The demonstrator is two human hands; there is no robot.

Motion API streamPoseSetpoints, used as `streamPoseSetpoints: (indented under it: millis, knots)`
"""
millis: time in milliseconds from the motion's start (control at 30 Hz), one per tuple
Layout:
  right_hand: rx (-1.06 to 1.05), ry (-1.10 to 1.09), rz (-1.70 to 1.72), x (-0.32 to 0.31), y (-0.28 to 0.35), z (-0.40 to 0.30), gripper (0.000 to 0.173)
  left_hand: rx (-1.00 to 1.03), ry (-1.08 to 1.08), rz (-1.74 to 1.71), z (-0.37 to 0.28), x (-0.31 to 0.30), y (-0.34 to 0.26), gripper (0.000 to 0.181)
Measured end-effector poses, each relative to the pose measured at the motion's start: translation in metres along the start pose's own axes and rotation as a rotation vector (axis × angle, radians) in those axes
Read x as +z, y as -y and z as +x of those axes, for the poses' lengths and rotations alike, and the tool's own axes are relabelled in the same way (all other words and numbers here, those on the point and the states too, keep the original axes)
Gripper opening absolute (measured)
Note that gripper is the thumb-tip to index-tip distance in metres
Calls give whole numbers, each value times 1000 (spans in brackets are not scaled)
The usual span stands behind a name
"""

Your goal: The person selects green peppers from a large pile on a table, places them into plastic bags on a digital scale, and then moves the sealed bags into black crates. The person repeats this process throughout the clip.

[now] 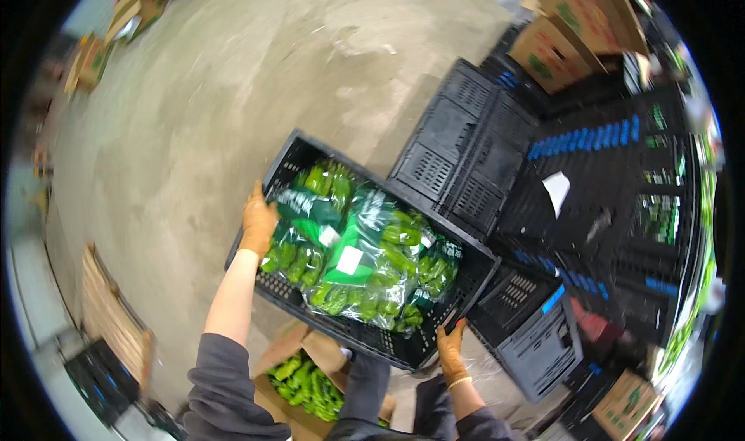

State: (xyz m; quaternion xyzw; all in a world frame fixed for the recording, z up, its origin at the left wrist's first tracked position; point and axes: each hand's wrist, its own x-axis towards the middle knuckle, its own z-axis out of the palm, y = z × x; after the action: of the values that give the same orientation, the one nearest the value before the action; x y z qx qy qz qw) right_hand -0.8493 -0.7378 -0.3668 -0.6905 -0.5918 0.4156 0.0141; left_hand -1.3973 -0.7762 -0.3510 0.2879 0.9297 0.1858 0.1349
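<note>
A black plastic crate [361, 348] is held in front of me, tilted across the view. Inside lie several clear bags of green peppers [401, 255], some with dark green printed bands and white labels. My left hand [258, 220], in an orange glove, grips the crate's left end wall. At the opposite end, my right hand [451, 351], gloved the same way, holds the rim near the lower right corner. Below the crate, an open cardboard box [279, 403] of loose green peppers [308, 386] stands by my legs, partly hidden by the crate and my body.
Folded black crates [465, 144] lie right of the held crate. Behind them rise stacked black crates [588, 185] with blue parts. Another crate [532, 330] stands at lower right. Cardboard boxes [570, 39] sit at upper right. A wooden pallet [113, 313] is at left on the concrete floor [192, 121].
</note>
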Motion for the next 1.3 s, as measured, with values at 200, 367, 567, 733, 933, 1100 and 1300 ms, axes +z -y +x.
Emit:
streamPoseSetpoints:
  millis: [200,367,567,733,933,1100,1300]
  knots:
    - [-3,273,28,-14,-81,0,69,-293,-430,-83,-164,-4,-16,86]
    - [433,398,120,-13,-53,-2,46,-794,-241,-730,-331,79,-55,87]
    - [369,306,-80,-12,-15,4,31,-881,-151,-881,-363,130,-67,78]
    - [372,365,-27,-15,-18,21,38,-912,83,-904,-362,95,-63,85]
    - [269,383,-95,-16,-10,-1,31,-938,153,-1095,-373,83,-49,87]
    - [147,363,-178,-6,29,-37,29,-868,76,-951,-365,85,-50,84]
    - [279,931,-516,-60,65,-15,63,-754,-259,-875,-390,75,-67,82]
